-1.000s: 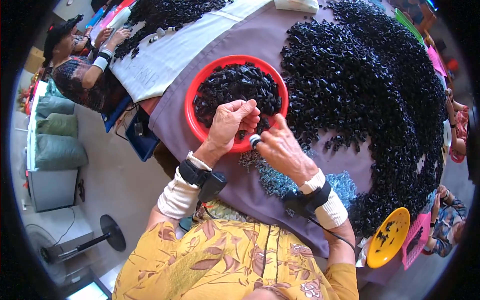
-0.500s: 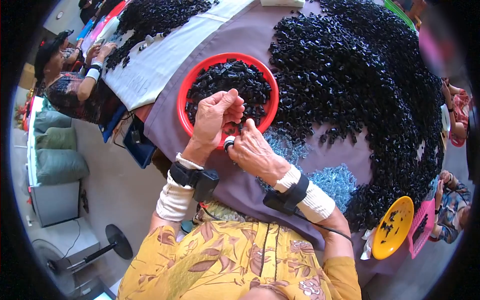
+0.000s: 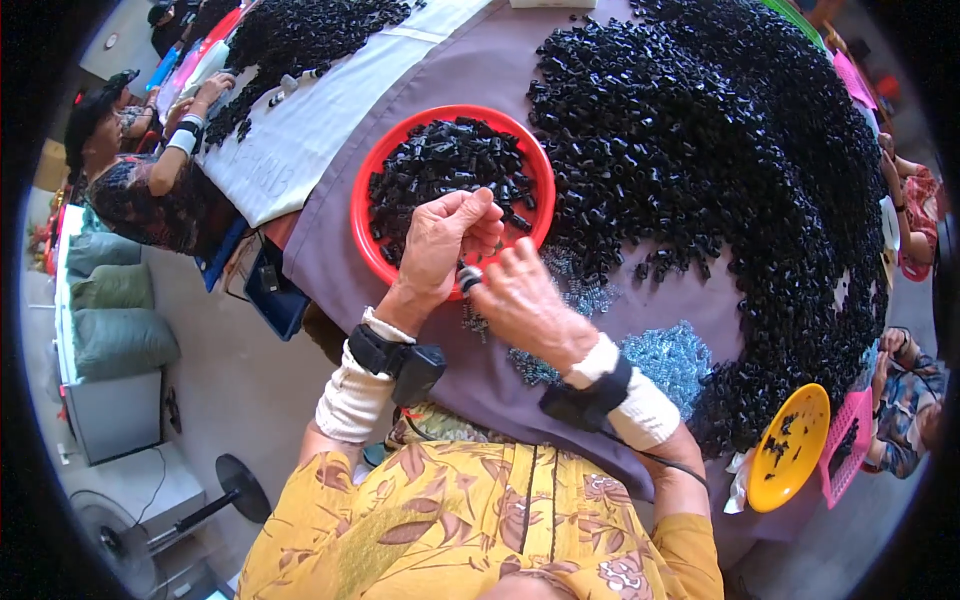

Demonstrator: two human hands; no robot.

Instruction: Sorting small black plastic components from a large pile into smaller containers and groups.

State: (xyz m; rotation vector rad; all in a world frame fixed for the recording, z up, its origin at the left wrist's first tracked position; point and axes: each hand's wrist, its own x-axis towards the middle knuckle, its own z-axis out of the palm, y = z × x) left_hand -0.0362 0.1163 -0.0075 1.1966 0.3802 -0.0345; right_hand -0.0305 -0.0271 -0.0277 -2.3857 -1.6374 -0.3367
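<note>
Small black part (image 3: 468, 276) pinched between both hands at the red bowl's (image 3: 368, 235) near rim.
Left hand (image 3: 447, 240) curls narrow fingers onto it from above; right hand (image 3: 515, 300) grips it from below, over the purple cloth (image 3: 330, 260).

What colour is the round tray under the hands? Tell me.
The round tray is red, heaped with small black parts. The head view shows it.

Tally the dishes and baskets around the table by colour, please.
Red round tray: 1
Yellow dish: 1
Pink baskets: 2
Total: 4
</note>
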